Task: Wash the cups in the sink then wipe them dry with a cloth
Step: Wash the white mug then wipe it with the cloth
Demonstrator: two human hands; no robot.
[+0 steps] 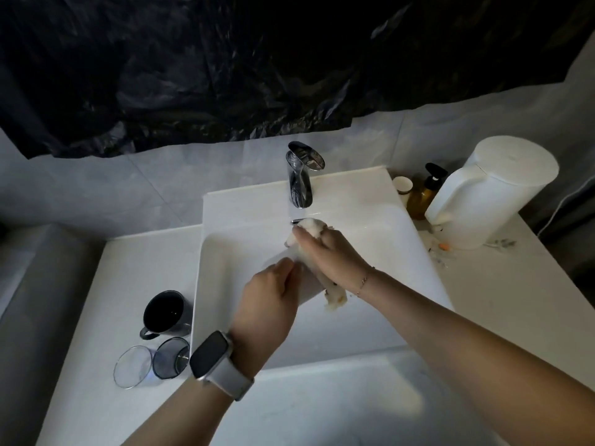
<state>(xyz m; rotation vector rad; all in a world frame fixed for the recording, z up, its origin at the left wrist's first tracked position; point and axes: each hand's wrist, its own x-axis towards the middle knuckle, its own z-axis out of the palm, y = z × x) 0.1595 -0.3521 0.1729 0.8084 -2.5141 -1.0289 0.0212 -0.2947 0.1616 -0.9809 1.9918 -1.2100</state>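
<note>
Over the sink point(418, 252), the left hand point(267, 304) grips a white cup point(307, 284) lying tilted, mouth toward the tap point(301, 178); the right hand point(325, 249) presses a cloth point(310, 228) around it.

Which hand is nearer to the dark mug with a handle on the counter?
Left. The left hand is over the sink, just right of the dark mug. The right hand, gripping the white cloth, is farther right, near the chrome tap.
</note>
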